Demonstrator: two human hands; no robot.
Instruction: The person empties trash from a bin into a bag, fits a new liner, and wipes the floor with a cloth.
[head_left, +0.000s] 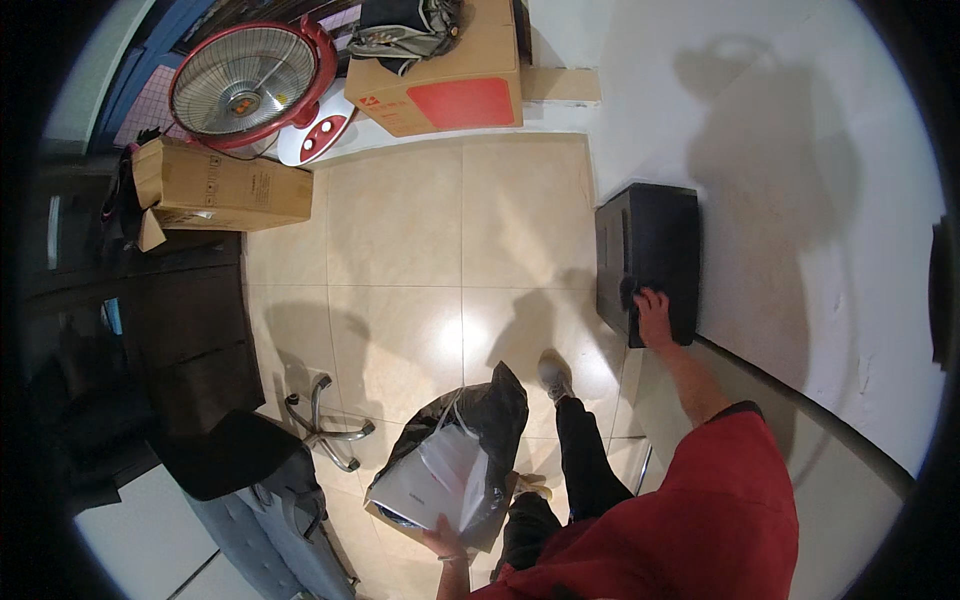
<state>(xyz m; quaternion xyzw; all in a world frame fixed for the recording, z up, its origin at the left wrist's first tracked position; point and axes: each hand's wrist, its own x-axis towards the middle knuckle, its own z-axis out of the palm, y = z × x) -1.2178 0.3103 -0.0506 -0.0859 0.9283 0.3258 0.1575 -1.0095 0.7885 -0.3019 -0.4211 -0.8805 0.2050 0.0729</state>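
My left hand (445, 536) is at the near edge of a white flat box (416, 491), its fingers on the edge. That box lies with clear plastic packaging (457, 457) in a black plastic bag (499, 405), which sits over a cardboard box on the floor. To the right, my right hand (654, 315) rests on top of a black box-shaped cabinet or appliance (667, 247), its fingertips near a dark round part on the edge. Whether the left fingers grip the box firmly is hard to see.
A red and white electric fan (244, 90) and a large cardboard box (431, 90) with a dark bag (405, 34) stand at the back. Another cardboard box (225, 184) is at the left. A swivel chair base (322, 431) stands left of the black bag, and a white wall is at the right.
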